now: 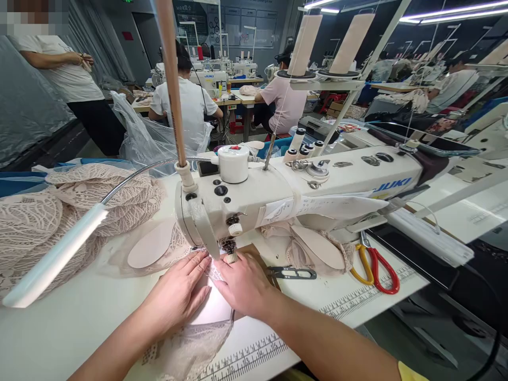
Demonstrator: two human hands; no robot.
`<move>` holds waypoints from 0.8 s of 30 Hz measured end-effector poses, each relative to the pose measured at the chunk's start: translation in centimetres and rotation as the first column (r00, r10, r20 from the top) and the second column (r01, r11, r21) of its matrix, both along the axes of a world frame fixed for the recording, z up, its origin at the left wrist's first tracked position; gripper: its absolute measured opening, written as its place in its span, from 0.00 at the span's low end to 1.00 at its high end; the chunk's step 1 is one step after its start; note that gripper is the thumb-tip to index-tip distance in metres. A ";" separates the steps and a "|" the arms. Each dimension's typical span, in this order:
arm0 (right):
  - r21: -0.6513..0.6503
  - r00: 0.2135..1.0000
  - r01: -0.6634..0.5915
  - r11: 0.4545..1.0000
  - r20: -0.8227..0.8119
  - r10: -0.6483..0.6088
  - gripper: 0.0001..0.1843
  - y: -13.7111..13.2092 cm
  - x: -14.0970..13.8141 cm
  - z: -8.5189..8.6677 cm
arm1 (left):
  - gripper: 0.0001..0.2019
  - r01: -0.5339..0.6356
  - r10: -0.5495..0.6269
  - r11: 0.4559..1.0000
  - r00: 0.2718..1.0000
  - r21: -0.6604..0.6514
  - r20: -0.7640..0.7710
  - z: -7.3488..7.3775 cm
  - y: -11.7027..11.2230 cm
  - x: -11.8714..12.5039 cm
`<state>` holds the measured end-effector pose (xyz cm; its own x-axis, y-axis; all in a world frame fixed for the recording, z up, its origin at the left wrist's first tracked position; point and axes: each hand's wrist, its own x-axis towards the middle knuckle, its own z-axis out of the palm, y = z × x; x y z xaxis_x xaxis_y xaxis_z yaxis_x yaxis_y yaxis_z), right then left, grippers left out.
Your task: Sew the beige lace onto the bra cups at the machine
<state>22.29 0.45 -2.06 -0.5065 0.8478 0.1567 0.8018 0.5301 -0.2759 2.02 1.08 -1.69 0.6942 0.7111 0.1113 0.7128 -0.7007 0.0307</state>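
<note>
Under the head of a white sewing machine [254, 196] lies a lace piece with a smooth pale panel [212, 309]. My left hand [177, 288] rests on its left side, fingers stretched out toward the needle area. On the right side, my right hand [248, 280] lies over the same piece, its fingers pointing to the needle; their tips are partly behind the machine's tension knobs. The needle itself is hidden. Loose lace [194, 349] hangs toward me from the panel. Beside my right hand are black thread snips [293, 273].
Scissors [375, 264] with red and yellow handles lie at the right. A heap of beige lace [115, 201] is at the left under a lit lamp [59, 254]. More lace pieces [317, 246] sit behind the snips. Thread cones [305, 45] stand above; co-workers sit beyond.
</note>
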 end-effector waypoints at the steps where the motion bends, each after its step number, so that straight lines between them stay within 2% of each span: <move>1: -0.005 1.000 0.002 1.000 0.002 -0.002 0.12 0.0 -0.1 0.0 | 0.25 0.010 -0.010 1.000 1.000 0.000 -0.005 0.2 0.2 0.0; 7: 0.000 0.999 0.035 0.999 0.027 -0.035 0.11 0.2 -0.5 -0.3 | 0.22 0.055 -0.057 0.995 0.998 -0.083 -0.021 1.6 1.9 0.1; 12: 0.044 1.000 0.002 0.999 -0.014 -0.001 0.08 0.6 -0.1 -0.4 | 0.18 0.105 -0.108 0.982 0.994 -0.156 -0.014 2.9 2.7 -0.2; 15: 0.117 0.997 -0.008 0.993 -0.071 0.017 0.08 0.7 0.5 -0.7 | 0.17 0.149 -0.150 0.987 0.989 -0.056 -0.009 3.2 2.5 -0.6; 18: 0.163 0.992 0.008 0.987 -0.123 0.012 0.10 0.7 0.7 -0.8 | 0.16 0.173 -0.178 0.982 0.982 0.079 0.065 2.9 1.8 -0.5; 24: 0.070 0.994 -0.085 0.994 -0.062 0.089 0.11 0.4 0.6 -0.1 | 0.11 0.168 -0.185 0.980 0.964 0.103 0.190 1.8 0.9 0.4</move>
